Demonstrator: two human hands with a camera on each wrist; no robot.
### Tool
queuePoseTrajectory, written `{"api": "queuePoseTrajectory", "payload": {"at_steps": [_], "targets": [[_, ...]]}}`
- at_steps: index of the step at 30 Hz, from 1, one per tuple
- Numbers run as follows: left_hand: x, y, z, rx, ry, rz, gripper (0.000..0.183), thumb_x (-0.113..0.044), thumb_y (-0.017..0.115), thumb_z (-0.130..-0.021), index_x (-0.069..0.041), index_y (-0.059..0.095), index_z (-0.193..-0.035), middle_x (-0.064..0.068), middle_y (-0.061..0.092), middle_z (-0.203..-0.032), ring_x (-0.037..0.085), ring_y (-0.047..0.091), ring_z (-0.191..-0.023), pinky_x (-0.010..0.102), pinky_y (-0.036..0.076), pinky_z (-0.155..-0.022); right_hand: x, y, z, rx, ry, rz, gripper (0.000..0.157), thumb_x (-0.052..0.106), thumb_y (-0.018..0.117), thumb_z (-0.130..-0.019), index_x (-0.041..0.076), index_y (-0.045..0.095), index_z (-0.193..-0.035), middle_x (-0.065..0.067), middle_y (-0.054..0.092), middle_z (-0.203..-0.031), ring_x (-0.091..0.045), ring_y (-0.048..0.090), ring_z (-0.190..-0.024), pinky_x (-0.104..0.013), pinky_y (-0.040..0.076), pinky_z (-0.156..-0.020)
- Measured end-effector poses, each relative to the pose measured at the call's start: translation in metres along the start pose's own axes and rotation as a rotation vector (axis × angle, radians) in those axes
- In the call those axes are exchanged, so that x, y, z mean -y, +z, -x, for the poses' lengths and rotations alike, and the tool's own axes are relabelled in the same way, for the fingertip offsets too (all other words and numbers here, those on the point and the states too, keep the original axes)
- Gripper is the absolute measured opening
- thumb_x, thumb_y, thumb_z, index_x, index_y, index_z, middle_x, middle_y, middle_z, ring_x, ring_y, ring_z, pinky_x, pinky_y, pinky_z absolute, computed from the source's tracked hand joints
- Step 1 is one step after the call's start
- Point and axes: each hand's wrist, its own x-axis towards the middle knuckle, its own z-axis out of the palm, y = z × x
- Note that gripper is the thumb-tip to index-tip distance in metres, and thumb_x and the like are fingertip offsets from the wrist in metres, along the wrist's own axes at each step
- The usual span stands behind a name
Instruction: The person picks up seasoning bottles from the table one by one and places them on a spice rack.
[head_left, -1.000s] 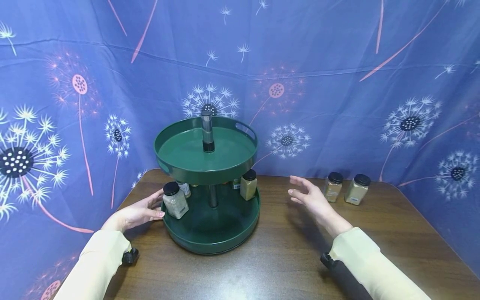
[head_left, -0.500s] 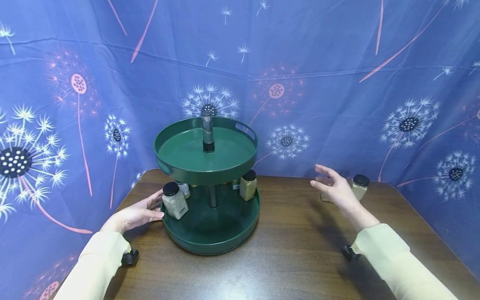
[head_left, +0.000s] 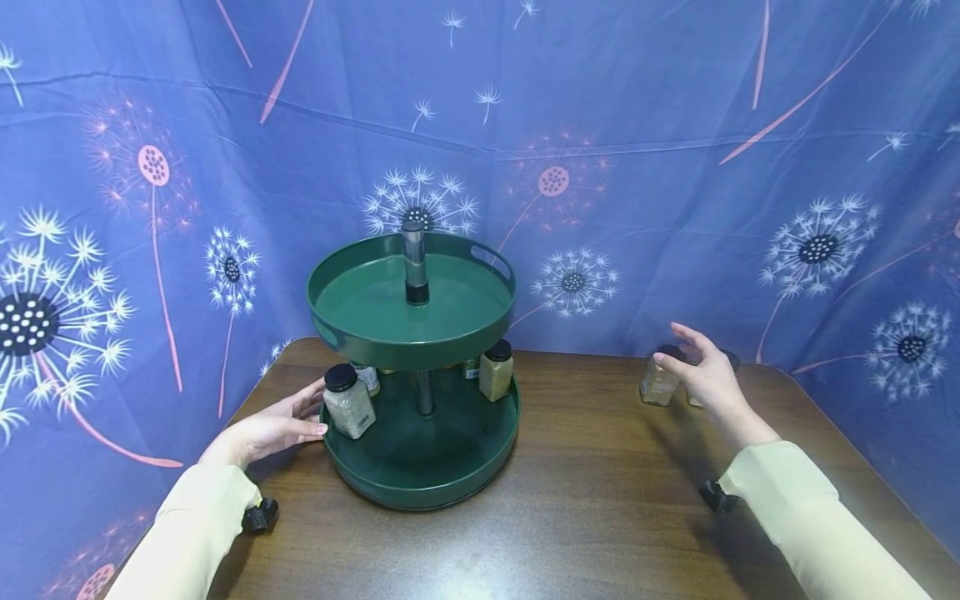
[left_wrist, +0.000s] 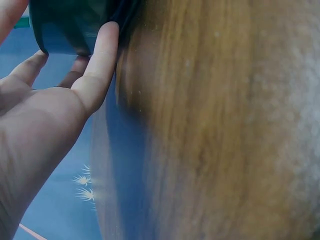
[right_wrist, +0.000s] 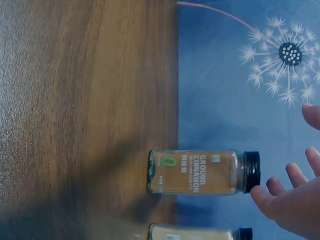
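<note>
A two-tier green turntable (head_left: 416,350) stands left of centre. My left hand (head_left: 266,429) rests its fingertips against the outer wall of the lower tray, beside a black-capped jar of pale seasoning (head_left: 349,404). The left wrist view shows those fingers extended along the green wall (left_wrist: 70,30). Over on the right, my right hand (head_left: 712,383) hovers with spread fingers and thumb at a ground cinnamon jar (right_wrist: 195,172), holding nothing. One fingertip appears close to its black cap; contact is unclear. Behind that hand, a second jar (right_wrist: 195,233) is mostly hidden in the head view.
On the lower tray's right side stands another black-capped jar (head_left: 496,373), with several partly hidden ones at the back. The upper tray (head_left: 360,292) overhangs them around a metal post (head_left: 415,262). A patterned blue cloth (head_left: 637,167) encloses the wooden table (head_left: 585,483).
My right hand has moved right, from beside the turntable to the two jars at the table's right. The left hand has stayed at the lower tray's wall.
</note>
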Motion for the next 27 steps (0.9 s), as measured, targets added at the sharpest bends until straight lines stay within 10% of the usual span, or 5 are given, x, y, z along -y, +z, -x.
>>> {"api": "queuePoseTrajectory", "payload": {"at_steps": [27], "targets": [[-0.001,0.002,0.0,-0.007,-0.008,0.023,0.095,-0.001,0.057,-0.091,-0.007,-0.019,-0.148,0.028,-0.02,-0.151,0.044,-0.007,-0.138,0.026,0.046,-0.091,-0.056,0.028,-0.017,-0.102,0.105,-0.066,0.086,0.006,0.069,-0.082,0.003,0.016,-0.15,-0.031,0.025,-0.147,-0.044,0.03,-0.131,-0.054,0.029,-0.104]]}}
